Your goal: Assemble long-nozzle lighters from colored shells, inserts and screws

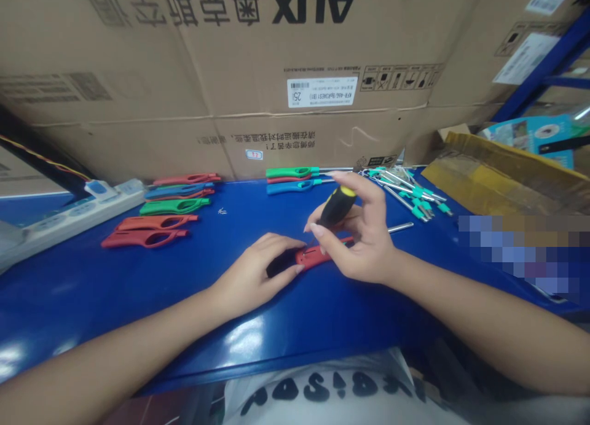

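On the counter (115, 277), my left hand (253, 271) pinches the red lighter (313, 257) while my right hand (366, 241) grips the screwdriver (338, 207) over it, whose tip could skid if that pinch loosens.

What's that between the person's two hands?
In the head view, a red handle lies between the left hand and the right hand, which grips a black-and-yellow tool.

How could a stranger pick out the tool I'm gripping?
Find the blue table before the big cardboard box. Over the table's middle, your right hand grips a tool by a red piece. Its black handle, yellow near the top, sets it apart from that red piece.
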Demonstrator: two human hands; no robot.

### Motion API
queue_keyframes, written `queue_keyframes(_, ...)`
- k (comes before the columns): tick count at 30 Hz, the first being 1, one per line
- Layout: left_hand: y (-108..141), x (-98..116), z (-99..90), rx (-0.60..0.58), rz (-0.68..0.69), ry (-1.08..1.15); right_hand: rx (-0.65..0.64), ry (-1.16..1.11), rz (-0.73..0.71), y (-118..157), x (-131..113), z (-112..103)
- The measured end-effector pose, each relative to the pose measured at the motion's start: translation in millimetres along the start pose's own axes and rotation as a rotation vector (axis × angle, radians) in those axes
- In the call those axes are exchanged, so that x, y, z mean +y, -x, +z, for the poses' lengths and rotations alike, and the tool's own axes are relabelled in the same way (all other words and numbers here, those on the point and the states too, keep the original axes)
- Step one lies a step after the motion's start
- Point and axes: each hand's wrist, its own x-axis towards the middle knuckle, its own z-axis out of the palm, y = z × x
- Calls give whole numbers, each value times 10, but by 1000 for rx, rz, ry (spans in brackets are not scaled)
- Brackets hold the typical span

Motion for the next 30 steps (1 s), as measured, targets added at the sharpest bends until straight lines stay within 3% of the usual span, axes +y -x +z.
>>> queue_keyframes(6, -19, -5, -19, 146, -2, 97, 83, -118, 108, -23, -106, 2)
queue_keyframes(14, -30, -14, -24, 189, 61, 132, 82, -168, 149, -21, -119, 36)
queue_keyframes(21, -18, -30, -22, 203, 86, 118, 72, -132, 9, -8, -15, 53)
queue_keyframes(30, -26, -16, -16, 203, 54, 139, 75, -77, -9, -9, -26, 59)
